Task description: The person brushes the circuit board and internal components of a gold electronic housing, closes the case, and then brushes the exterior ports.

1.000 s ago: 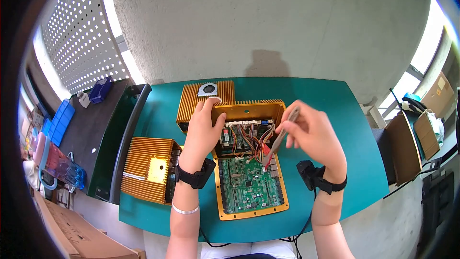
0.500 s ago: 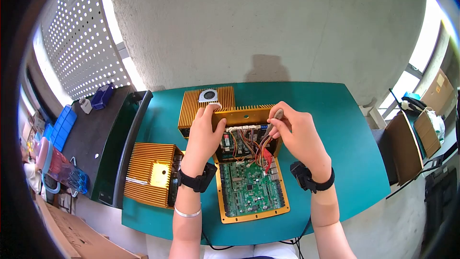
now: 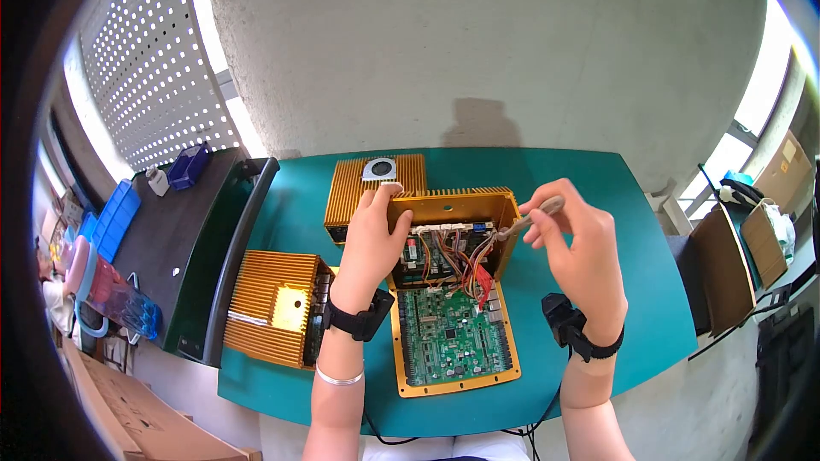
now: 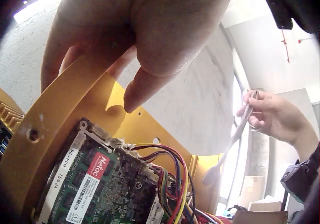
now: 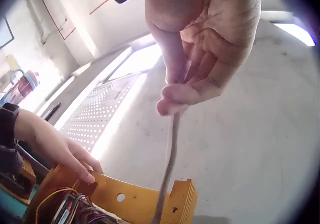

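Observation:
An upright gold finned case (image 3: 483,201) stands open toward me, with boards and bundled wires (image 3: 472,260) inside. Below it a green circuit board (image 3: 453,337) lies on a gold plate. My left hand (image 3: 373,243) grips the case's left part, thumb on the inner face and fingers over the far side. My right hand (image 3: 588,243) is right of the case and pinches a slim grey stick-like tool (image 4: 234,143) with a widened pale tip. In the head view the tip overlaps the case's right wall, near the wires. A red piece (image 3: 486,286) hangs among the wires.
Behind the case sits another gold finned case (image 3: 342,192) with a round fan (image 3: 381,169) on top. A third gold case (image 3: 265,307) is at the left of the green table (image 3: 598,205). A dark cart (image 3: 184,248) stands beside the table's left edge.
The tool went from the green board up to the wires inside the case, then right to its right wall as my right hand drew outward. My left hand keeps its grip.

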`<state>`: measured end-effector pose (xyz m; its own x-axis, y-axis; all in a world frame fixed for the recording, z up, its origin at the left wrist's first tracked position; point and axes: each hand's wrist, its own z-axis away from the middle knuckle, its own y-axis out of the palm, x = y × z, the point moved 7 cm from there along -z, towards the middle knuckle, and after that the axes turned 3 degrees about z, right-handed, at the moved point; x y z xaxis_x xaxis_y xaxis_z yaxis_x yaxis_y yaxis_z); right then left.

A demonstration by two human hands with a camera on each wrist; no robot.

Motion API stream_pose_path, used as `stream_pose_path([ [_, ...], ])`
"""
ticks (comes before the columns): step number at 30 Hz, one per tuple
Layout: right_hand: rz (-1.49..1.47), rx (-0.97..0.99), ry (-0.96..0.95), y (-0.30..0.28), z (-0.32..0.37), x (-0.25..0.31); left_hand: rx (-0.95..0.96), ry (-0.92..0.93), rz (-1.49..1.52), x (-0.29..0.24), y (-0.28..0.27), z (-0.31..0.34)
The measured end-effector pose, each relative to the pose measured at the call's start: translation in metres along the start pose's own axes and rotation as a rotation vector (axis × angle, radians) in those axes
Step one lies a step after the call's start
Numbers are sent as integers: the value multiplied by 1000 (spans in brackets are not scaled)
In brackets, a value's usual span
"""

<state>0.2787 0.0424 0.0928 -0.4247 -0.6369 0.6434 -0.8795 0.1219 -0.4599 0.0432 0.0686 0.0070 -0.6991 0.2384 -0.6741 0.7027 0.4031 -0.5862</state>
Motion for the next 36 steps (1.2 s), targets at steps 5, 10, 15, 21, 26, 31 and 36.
stream_pose_path([
  [5,57,149,-21,21,3,-1,-3,9,-16,1,0,0],
  [10,72,145,-74,29,3,2,5,0,-9,0,0,0],
  [15,95,179,-83,26,2,9,3,8,-3,1,0,0],
  [21,137,242,-87,42,3,4,0,-1,17,0,0,1],
  [26,259,347,-159,68,7,-17,0,14,18,1,0,0],
  [31,317,374,-94,61,2,-25,5,19,18,0,0,0],
  [36,241,370,-36,50,-2,-29,5,15,16,1,1,0],
])
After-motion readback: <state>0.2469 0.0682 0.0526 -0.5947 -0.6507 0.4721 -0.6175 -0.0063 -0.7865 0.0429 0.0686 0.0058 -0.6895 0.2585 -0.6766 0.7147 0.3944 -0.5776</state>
